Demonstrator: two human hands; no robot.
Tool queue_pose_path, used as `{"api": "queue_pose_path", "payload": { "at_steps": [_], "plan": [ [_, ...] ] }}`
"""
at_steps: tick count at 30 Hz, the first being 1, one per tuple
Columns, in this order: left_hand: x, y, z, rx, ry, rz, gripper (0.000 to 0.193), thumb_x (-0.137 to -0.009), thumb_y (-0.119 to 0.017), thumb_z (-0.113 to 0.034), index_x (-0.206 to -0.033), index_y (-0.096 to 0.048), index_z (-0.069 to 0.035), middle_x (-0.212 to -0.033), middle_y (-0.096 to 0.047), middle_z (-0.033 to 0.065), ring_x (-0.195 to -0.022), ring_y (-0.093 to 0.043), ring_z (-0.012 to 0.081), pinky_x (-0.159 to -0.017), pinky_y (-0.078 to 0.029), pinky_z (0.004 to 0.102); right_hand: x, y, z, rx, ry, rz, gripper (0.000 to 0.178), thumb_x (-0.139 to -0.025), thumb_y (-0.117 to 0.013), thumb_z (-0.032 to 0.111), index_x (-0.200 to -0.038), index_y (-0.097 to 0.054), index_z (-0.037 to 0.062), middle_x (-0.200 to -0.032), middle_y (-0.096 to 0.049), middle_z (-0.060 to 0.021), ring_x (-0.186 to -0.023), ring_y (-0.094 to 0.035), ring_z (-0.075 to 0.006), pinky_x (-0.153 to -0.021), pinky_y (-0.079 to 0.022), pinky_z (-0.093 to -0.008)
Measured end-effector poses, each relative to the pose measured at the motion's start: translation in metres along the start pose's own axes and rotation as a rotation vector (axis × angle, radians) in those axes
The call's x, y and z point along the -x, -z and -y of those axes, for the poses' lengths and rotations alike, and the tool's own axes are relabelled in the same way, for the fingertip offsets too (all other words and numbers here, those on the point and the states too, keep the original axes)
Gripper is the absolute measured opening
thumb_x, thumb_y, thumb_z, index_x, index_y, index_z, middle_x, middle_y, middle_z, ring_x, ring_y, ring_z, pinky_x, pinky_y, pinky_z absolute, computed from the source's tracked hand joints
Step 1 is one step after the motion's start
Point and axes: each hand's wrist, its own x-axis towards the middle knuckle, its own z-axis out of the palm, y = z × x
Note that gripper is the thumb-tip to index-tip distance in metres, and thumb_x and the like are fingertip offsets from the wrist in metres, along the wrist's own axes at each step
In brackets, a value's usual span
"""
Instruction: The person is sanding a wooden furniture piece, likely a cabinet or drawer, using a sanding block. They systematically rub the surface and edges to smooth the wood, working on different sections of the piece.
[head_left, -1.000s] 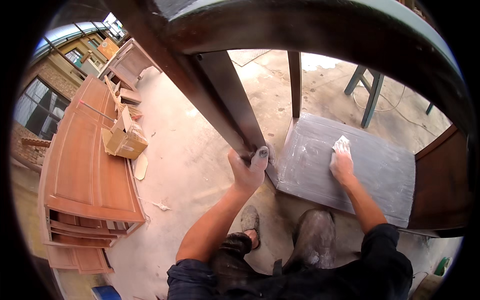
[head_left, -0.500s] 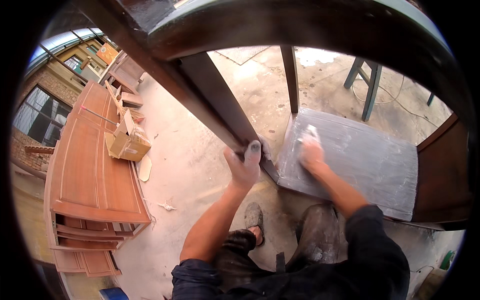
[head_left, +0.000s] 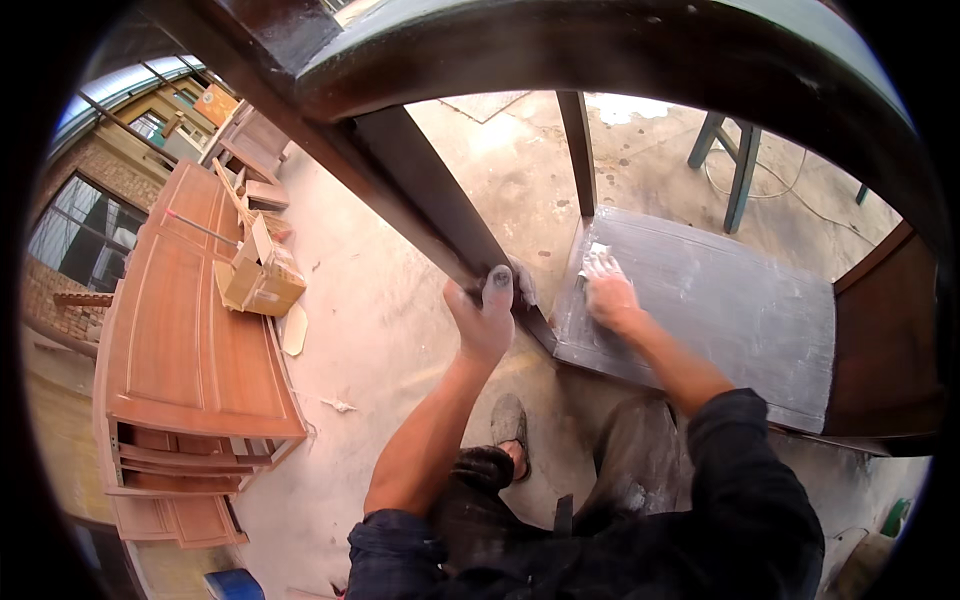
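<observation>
My left hand (head_left: 486, 315) is wrapped round a dark brown wooden post (head_left: 440, 205) of a large furniture frame, thumb on the near side and fingertips showing past the far side. To its right, a flat dark panel (head_left: 720, 305) set low in the frame is covered with greyish-white dust and streaks. My right hand (head_left: 610, 295), its fingers whitened, presses down near the panel's left end. Its fingers are bent together over a small whitish piece (head_left: 598, 249), mostly hidden, whose kind I cannot make out.
A dark curved rail (head_left: 600, 50) crosses overhead, and a thinner upright (head_left: 577, 150) stands behind the panel. Reddish-brown cabinets (head_left: 190, 330) with a cardboard box (head_left: 262, 275) lie at left. A green-grey stand (head_left: 742, 175) and a cable (head_left: 815, 210) are at the far right.
My right hand has slid left across the panel, towards its left end. The left hand keeps its grip on the post. The whole view has shifted slightly.
</observation>
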Motion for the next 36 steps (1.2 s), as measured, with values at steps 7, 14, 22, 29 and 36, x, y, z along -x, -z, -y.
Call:
{"api": "queue_pose_path", "payload": {
  "at_steps": [7, 14, 22, 29, 36],
  "plan": [
    [0.004, 0.01, -0.011, -0.031, -0.068, -0.014, 0.028, -0.098, -0.061, -0.022, -0.085, -0.056, 0.002, -0.07, -0.059, 0.0077, -0.059, -0.056, 0.0147, -0.054, -0.046, 0.0282, 0.051, 0.036, 0.024, 0.043, -0.219, -0.079, 0.043, -0.087, -0.049, 0.008, -0.124, -0.058, -0.012, -0.135, -0.052, -0.0329, -0.133, -0.044, -0.045, -0.118, -0.029, -0.0484],
    [0.006, 0.01, -0.009, -0.025, -0.033, -0.043, 0.028, -0.098, -0.061, -0.022, -0.085, -0.056, 0.002, -0.069, -0.059, 0.0074, -0.059, -0.056, 0.0142, -0.054, -0.046, 0.0281, 0.071, 0.034, -0.011, -0.045, -0.081, -0.096, 0.047, -0.086, -0.049, 0.006, -0.128, -0.054, -0.0131, -0.136, -0.051, -0.033, -0.135, -0.041, -0.0474, -0.117, -0.031, -0.0464],
    [0.0, -0.001, -0.001, -0.015, -0.019, 0.004, 0.022, -0.099, -0.059, -0.017, -0.086, -0.056, 0.001, -0.069, -0.059, 0.0066, -0.06, -0.056, 0.0139, -0.054, -0.046, 0.028, 0.029, 0.005, 0.036, 0.022, 0.005, -0.146, 0.046, -0.082, -0.052, 0.003, -0.125, -0.056, -0.0113, -0.135, -0.054, -0.0311, -0.134, -0.045, -0.042, -0.119, -0.03, -0.0454],
    [0.004, 0.011, -0.01, -0.148, -0.056, -0.004, 0.037, -0.099, -0.056, -0.031, -0.087, -0.053, 0.004, -0.067, -0.058, 0.0131, -0.057, -0.058, 0.0219, -0.053, -0.049, 0.0347, 0.098, 0.041, 0.0, 0.019, -0.16, -0.211, 0.047, -0.085, -0.051, 0.004, -0.13, -0.054, -0.0109, -0.135, -0.054, -0.029, -0.133, -0.046, -0.0436, -0.117, -0.032, -0.0469],
    [0.003, 0.005, -0.004, -0.032, 0.043, -0.009, 0.024, -0.099, -0.059, -0.018, -0.083, -0.057, 0.0, -0.069, -0.059, 0.0056, -0.06, -0.055, 0.0127, -0.055, -0.044, 0.0271, 0.047, 0.012, 0.014, -0.017, 0.09, -0.012, 0.047, -0.089, -0.051, 0.011, -0.132, -0.054, -0.0088, -0.139, -0.051, -0.0295, -0.137, -0.04, -0.0457, -0.117, -0.032, -0.0468]
  ]
}}
